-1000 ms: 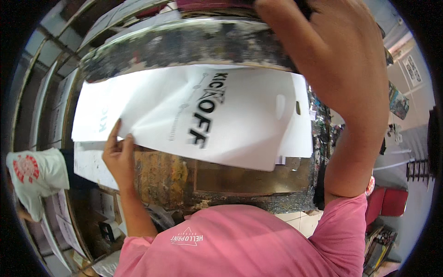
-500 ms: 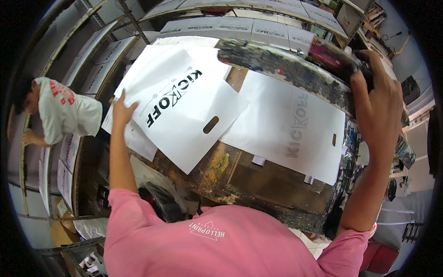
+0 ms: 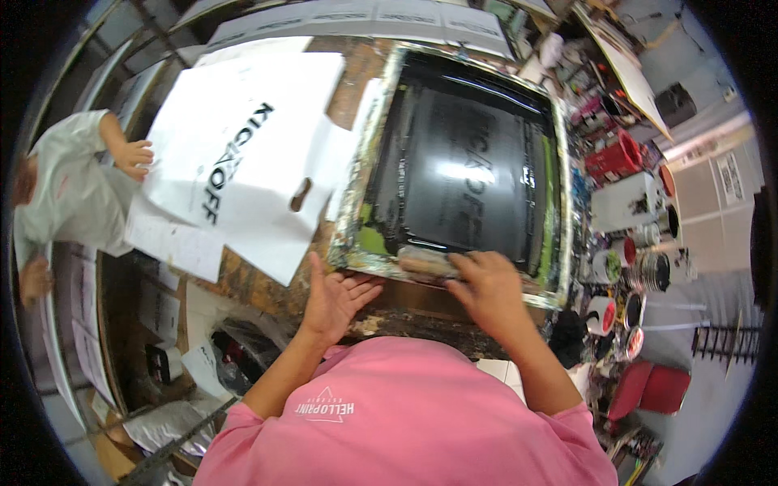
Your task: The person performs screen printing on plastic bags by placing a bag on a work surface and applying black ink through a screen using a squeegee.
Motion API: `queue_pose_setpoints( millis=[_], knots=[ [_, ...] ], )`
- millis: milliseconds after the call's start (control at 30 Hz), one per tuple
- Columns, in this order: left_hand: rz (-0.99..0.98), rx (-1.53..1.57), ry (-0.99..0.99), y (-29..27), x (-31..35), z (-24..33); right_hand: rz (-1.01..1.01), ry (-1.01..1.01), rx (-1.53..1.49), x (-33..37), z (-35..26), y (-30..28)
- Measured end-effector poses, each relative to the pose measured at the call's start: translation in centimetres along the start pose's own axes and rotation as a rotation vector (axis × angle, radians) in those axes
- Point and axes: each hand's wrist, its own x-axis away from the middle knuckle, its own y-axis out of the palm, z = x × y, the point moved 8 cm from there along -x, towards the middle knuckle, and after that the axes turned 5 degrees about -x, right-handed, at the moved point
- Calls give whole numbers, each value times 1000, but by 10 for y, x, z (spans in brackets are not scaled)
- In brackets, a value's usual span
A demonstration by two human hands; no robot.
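A screen-printing frame (image 3: 354, 194) lies flat on the table in front of me, its mesh dark and coated with glossy black ink. My right hand (image 3: 493, 293) is closed around the wooden handle of a squeegee (image 3: 425, 264) at the near edge of the mesh. Open, with palm up and fingers spread, my left hand (image 3: 334, 304) is by the frame's near left corner and holds nothing. To its left lies a white bag (image 3: 259, 174) with black lettering and a cut-out handle hole, on other white sheets.
At the left a co-worker's hand (image 3: 132, 158) is beside the white sheets. Racks with printed white pieces (image 3: 85, 296) stand behind that person. Ink tubs (image 3: 601, 314) and a red container (image 3: 612, 158) crowd the right side, near a red chair (image 3: 648, 389).
The frame has come down flat over the place where a white bag lay. My right hand has moved from the frame to the squeegee. My left hand has let go of the printed bag.
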Motion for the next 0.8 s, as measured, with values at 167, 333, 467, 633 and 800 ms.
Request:
queue_pose_setpoints(
  millis=[167,333,467,633,800],
  knots=[
    [67,-90,21,-27,-14,-19,-30,17,8,-6,14,38],
    [10,-47,85,-45,-12,-27,103,-77,56,-76,61,34],
    [5,-18,81,-51,-8,-31,185,-114,162,-164,116,27],
    [-72,-71,156,-41,-8,-24,274,-151,267,-267,188,4],
    [-182,-25,166,-52,-14,-28,30,-125,227,-328,216,-25]
  ],
)
